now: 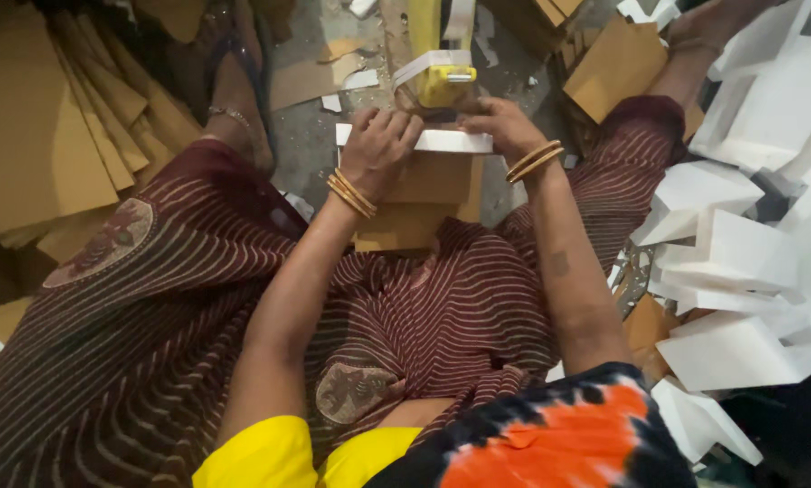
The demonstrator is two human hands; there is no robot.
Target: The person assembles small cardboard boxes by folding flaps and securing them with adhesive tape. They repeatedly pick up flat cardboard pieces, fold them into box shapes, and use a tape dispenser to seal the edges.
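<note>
Floor-level packaging workshop: stacked cardboard sheets, heaped white foam blocks.

A grey concrete floor strewn with paper scraps, brown cardboard sheets stacked at one side, white foam pieces heaped opposite, dim light

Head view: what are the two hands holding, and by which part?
Both hands grip a white flat piece atop a brown cardboard stack: left hand at its left end, right hand at its right end.
</note>
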